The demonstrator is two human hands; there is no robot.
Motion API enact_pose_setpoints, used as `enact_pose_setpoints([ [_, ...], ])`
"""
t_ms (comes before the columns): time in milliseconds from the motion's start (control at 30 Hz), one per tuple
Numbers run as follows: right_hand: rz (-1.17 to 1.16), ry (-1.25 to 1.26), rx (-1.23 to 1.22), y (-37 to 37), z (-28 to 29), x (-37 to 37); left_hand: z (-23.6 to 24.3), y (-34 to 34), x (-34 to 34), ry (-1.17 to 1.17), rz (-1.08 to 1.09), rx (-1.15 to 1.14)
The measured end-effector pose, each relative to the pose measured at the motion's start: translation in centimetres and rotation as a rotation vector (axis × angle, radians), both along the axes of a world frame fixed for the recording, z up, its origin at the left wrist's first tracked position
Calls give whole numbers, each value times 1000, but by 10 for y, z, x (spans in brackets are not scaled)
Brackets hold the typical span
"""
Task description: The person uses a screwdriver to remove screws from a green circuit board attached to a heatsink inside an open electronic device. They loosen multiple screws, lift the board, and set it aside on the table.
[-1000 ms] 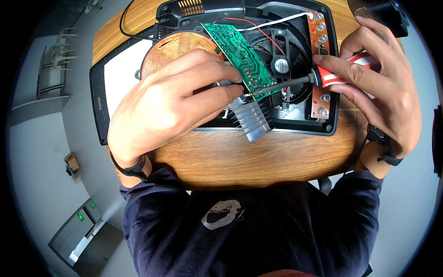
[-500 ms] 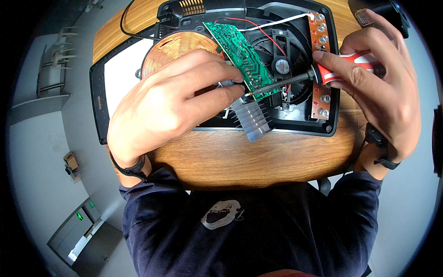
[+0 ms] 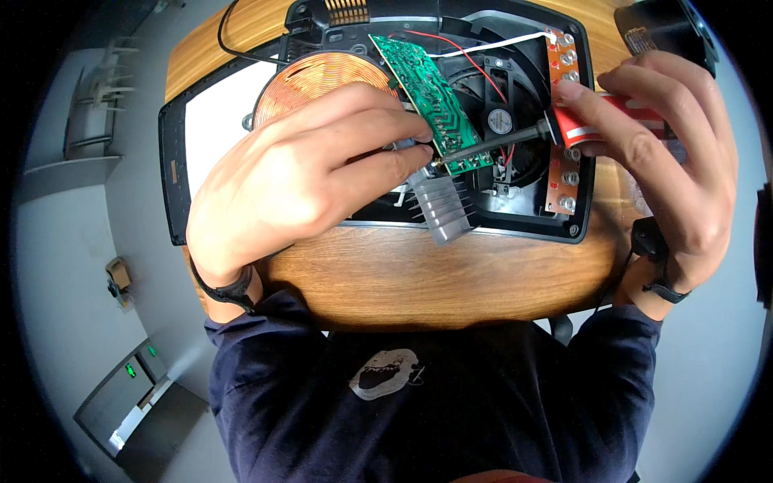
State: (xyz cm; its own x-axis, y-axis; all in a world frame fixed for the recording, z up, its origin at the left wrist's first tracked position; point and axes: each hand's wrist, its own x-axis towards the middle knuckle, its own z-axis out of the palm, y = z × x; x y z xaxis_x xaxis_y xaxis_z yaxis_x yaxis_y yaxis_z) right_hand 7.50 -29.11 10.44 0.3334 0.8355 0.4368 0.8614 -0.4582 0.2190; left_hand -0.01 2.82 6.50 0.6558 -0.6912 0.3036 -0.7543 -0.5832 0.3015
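My right hand (image 3: 672, 149) grips a screwdriver by its red and white handle (image 3: 578, 125). The shaft (image 3: 503, 145) points left, its tip at the lower left edge of a green circuit board (image 3: 427, 101), just above a finned metal heat sink (image 3: 443, 211). My left hand (image 3: 310, 181) is closed, with fingertips at that same board edge, right by the tip; what lies under the fingers is partly hidden. The board stands tilted inside an opened black appliance housing (image 3: 362, 232). Behind my left fingers is a round copper coil (image 3: 322, 76), partly covered.
A black fan (image 3: 499, 121) sits in the housing, right of the board. Beyond it runs a brown strip board (image 3: 562, 189) with small clear parts. Red and white wires (image 3: 495, 47) cross above the fan. The housing rests on a wooden table (image 3: 435, 282); a black object (image 3: 668, 32) lies far right.
My right fingers have shifted around the screwdriver handle, and the handle looks turned. The tip stays by the board edge. My left hand holds nearly the same place; the whole view has shifted slightly.
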Motion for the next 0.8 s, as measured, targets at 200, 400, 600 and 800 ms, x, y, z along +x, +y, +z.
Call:
enact_pose_setpoints([
  [200,146,152,134,-26,12,21,0,3,2,-24,14,-18],
  [400,266,379,344,-40,-1,41,6,4,5,-28,46,-20],
  [600,320,693,317,-63,-1,50,2,4,5,-38,56,-53],
  [800,202,815,349,-68,-1,52,5,2,2,-10,75,-18],
])
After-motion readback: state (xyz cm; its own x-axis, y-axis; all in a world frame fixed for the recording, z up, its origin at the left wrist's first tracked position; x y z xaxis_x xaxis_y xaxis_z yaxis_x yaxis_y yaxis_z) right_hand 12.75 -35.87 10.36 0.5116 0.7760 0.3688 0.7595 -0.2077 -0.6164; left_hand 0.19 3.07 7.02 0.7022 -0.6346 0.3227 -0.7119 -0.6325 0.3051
